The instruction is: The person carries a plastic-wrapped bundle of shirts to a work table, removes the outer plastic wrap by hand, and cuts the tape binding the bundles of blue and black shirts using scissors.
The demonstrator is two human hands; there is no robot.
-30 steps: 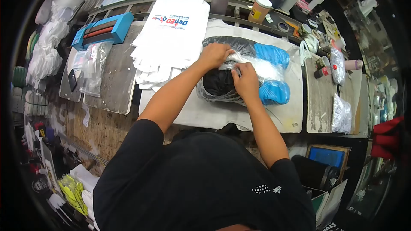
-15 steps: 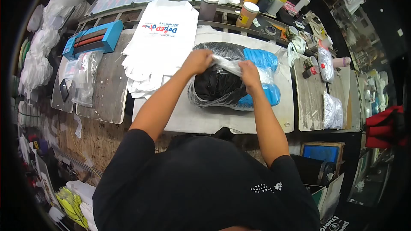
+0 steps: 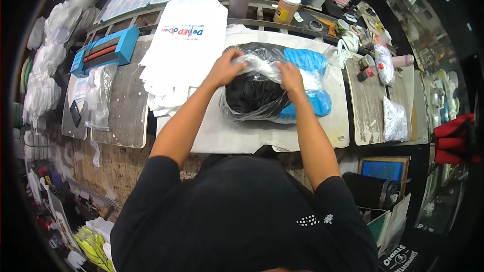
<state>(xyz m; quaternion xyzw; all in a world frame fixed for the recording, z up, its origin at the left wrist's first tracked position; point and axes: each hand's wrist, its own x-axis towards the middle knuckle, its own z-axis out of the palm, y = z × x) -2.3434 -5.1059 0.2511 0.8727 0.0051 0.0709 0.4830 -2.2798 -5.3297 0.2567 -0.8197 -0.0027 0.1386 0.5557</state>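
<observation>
A large clear plastic bag lies on the pale board in front of me, packed with black folded cloth on the left and blue bundles on the right. Its gathered, twisted plastic stretches between my two hands. My left hand is at the left end of the twist, its fingers slightly blurred and curled around the plastic. At the right end, my right hand pinches the twisted part, thumb uppermost. Both hands are above the black cloth.
Left of the bag is a stack of white printed bags. A blue sealer-like device and a phone lie farther left. Jars line the back rail. On the right board are a bottle and a white plastic-wrapped pack.
My left hand has shifted slightly left and its fingers have moved along the twisted plastic. My right hand keeps its pinch. The view has tilted slightly.
</observation>
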